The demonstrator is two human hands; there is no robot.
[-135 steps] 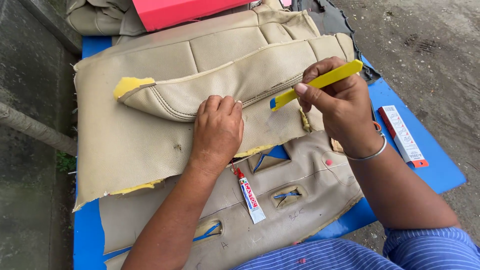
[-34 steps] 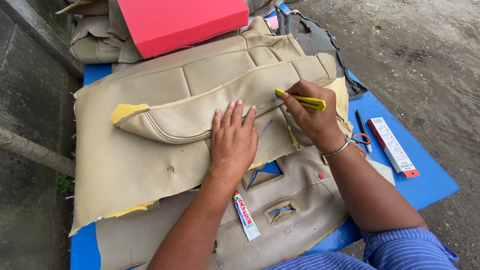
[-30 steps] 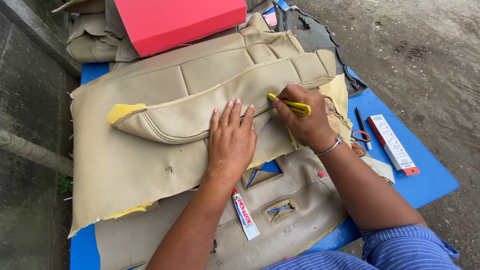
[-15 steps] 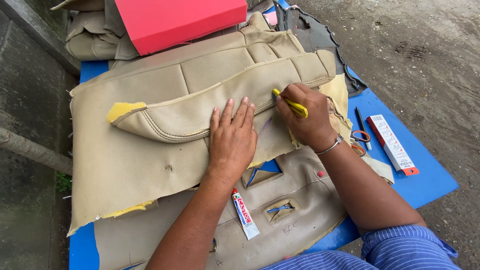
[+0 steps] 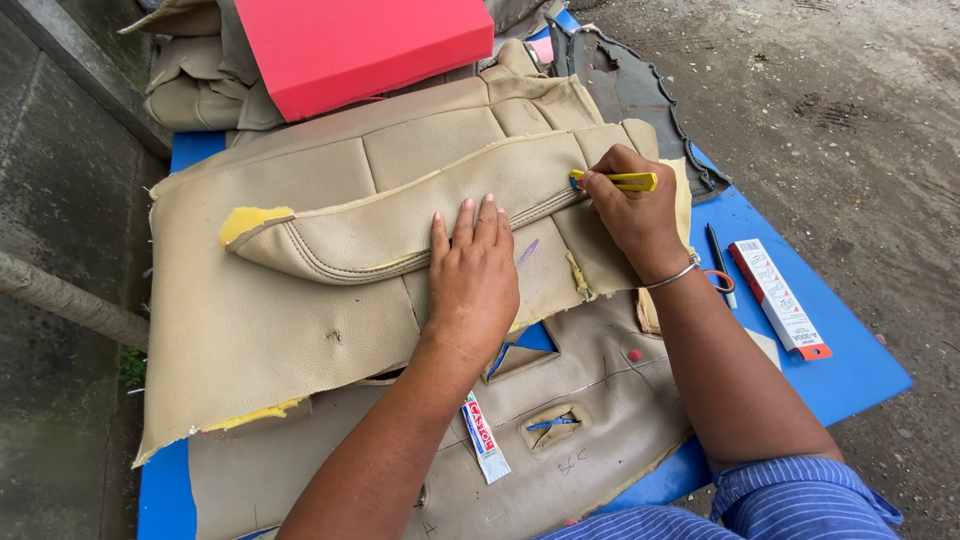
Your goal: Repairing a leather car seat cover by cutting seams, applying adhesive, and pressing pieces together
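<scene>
On blue table [image 5: 850, 375]: beige seat cover [image 5: 300, 320] spread flat. Left hand [image 5: 473, 280] open, palm pressing padded panel. Right hand [image 5: 630, 215] clamped on yellow marker [image 5: 622, 181], tip at stitched seam, right end. Faint purple mark beside left hand; rest of seam appears untraced.

Blue table [image 5: 850, 370] under beige covers [image 5: 300, 330]

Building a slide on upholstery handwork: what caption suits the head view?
Left hand presses a beige seat cover flat while the right hand runs a yellow marker along its seam.
</scene>
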